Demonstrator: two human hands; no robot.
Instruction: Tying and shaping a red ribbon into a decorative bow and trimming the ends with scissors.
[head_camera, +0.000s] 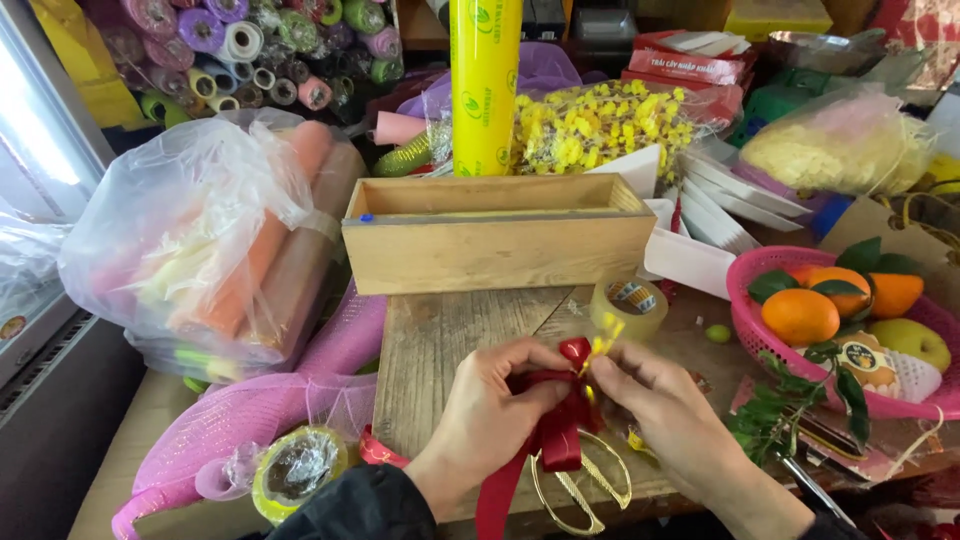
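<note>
Head view, left hand: the left hand (490, 400) is closed in a pinch on the red ribbon (553, 425), thumb and fingers gripping the gathered loops at the middle.
Head view, right hand: the right hand (655, 400) is also closed, its fingertips nipping the top of the same bundle, where a bit of yellow strip (606, 336) sticks up.
Ribbon: held between both hands just above the wooden board (440, 350); one tail hangs down toward the person.
Done so far: loops look already folded and gathered into a small bow shape.
Left, as I judge it: the centre seems not yet tied off, since both hands must pinch it; the tail looks untrimmed.
Scissors: gold-handled scissors (585, 490) lie on the board, just under the ribbon, untouched.
Nearby: a tape roll (630, 305), a wooden box (497, 235) behind, a pink basket (760, 335) of fruit to the right.
</note>
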